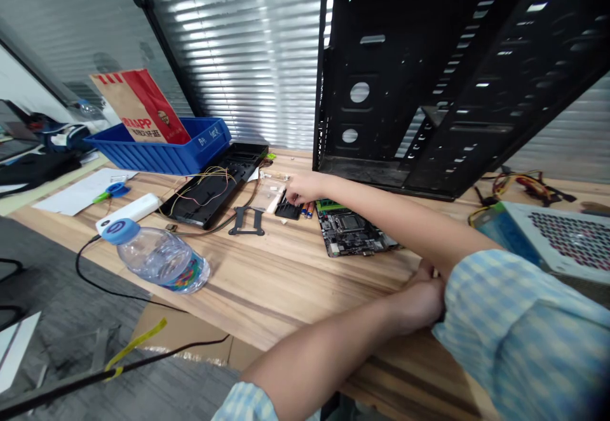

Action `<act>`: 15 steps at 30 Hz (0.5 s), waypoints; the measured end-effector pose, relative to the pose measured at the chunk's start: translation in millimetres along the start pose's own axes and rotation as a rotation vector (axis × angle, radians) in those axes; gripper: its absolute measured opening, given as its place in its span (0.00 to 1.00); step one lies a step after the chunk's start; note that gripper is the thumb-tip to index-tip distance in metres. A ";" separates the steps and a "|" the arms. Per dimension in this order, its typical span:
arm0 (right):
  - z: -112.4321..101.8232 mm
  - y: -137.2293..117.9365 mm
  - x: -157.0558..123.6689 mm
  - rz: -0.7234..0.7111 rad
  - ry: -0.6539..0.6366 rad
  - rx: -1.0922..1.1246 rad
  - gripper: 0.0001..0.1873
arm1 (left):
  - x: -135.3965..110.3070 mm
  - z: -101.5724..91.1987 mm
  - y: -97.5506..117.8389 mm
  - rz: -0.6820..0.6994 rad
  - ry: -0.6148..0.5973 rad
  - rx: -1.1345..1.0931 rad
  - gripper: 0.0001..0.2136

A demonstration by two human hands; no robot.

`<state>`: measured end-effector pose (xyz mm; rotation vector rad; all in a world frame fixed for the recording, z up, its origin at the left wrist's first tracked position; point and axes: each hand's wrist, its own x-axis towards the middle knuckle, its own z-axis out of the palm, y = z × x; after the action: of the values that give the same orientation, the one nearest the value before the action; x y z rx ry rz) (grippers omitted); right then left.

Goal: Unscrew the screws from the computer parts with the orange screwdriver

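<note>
My right hand point(301, 187) reaches far across the wooden table point(267, 281), fingers curled down and pinched over a small black part point(287, 211). Next to that part lie a few batteries point(309, 209) and small clear plastic bags point(272, 187). A bare motherboard point(350, 232) lies flat just right of the hand, under my forearm. My left hand point(422, 297) rests on the table near the front edge, curled into a loose fist and tucked against my right elbow and its checked sleeve. An open black computer case point(429, 91) stands upright behind the motherboard.
A black panel with loose wires point(214, 183) and a black bracket point(248, 221) lie left of the hand. A water bottle point(159, 259) lies on its side, beside a white power bank point(131, 210). A blue bin point(162, 151) holds a paper bag. At right sits a power supply point(562, 237).
</note>
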<state>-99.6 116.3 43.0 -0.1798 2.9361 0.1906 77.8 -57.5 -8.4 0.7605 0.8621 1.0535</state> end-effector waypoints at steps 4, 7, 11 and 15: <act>-1.8 -14.1 1.0 -0.047 -0.046 0.047 0.10 | 4.7 -1.1 -4.3 -0.071 0.000 0.014 0.36; -0.2 -19.0 0.9 -0.059 -0.057 0.085 0.10 | 4.9 -0.2 -1.3 -0.117 0.015 0.011 0.35; 2.0 -20.9 -2.3 -0.049 -0.023 0.174 0.07 | 4.6 -0.3 0.6 -0.130 0.032 0.010 0.35; 1.1 -15.0 -11.4 0.035 0.158 0.332 0.05 | 7.1 -3.0 -5.2 -0.113 0.024 -0.010 0.37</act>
<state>-86.3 102.9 42.4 -0.0973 3.0714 -0.3198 79.0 -52.1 -15.8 0.6837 0.9096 0.9675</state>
